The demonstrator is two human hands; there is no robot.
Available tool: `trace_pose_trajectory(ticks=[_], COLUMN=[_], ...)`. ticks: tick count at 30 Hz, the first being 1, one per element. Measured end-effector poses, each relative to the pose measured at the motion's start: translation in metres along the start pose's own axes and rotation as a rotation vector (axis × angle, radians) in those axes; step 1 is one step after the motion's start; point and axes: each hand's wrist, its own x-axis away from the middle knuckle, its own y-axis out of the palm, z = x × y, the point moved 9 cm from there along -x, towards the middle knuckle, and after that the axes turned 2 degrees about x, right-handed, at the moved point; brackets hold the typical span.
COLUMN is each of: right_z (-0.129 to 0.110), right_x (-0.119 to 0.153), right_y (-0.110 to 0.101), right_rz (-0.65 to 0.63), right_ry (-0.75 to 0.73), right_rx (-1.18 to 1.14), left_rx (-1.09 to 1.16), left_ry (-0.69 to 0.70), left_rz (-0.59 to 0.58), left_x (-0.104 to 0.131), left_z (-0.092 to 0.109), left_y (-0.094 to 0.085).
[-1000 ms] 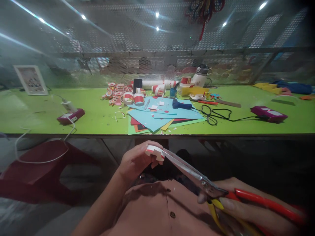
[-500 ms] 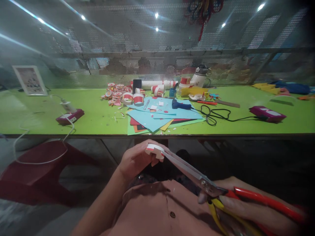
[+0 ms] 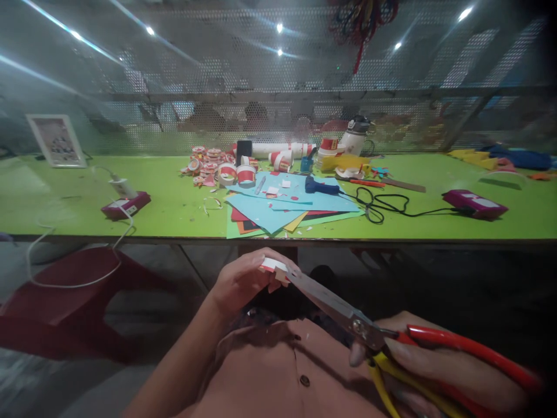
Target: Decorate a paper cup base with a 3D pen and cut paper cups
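Note:
My left hand (image 3: 243, 277) is closed on a small white and red paper piece (image 3: 275, 267), held in front of the table edge. A pair of scissors (image 3: 333, 305) with long metal blades and red and yellow handles is gripped in my right hand (image 3: 435, 360). The blade tips meet the right end of the paper piece; whether they are cutting into it I cannot tell. Part of the paper is hidden behind the fingers of my left hand.
On the green table (image 3: 183, 215) lie coloured paper sheets (image 3: 278, 212), a blue glue gun (image 3: 321, 186) with a black cord, paper cups (image 3: 246, 175) and a pile of red and white cut pieces (image 3: 208, 165). Two purple boxes (image 3: 474, 204) flank them. A dark red stool (image 3: 65, 302) stands at lower left.
The scissor blades have closed together at the paper piece. The paper has tilted slightly in my left hand, showing less of its face.

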Motion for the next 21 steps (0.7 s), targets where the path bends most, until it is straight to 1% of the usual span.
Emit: trace_pose_trajectory(ticks=[4,8,13,15,17,21], right_z=[-0.001,-0.004,-0.014,-0.013,-0.007,0.013], right_x=[-0.001,-0.003,-0.006,-0.006,-0.006,-0.004], right_y=[0.003,0.014,0.026,0.028,0.027,0.013], right_rz=[-0.029,-0.083,-0.135,-0.148,-0.115,0.057], right_ry=[-0.001,-0.007,-0.025,-0.026,-0.026,-0.047], right_rx=[-0.013,-0.023,-0.031,-0.034,-0.031,0.015], left_rx=[0.054,0.12,0.172,0.182,0.186,0.19], left_ry=[-0.009,-0.032,0.001,0.012,0.016,0.026], left_rz=[-0.01,-0.026,-0.039,-0.043,-0.054,-0.082], left_x=[-0.003,-0.005,-0.006,-0.006,-0.006,-0.005], left_z=[-0.004,-0.01,-0.012,-0.012,-0.012,-0.01], left_y=[0.001,0.0,-0.001,0.001,0.002,0.006])
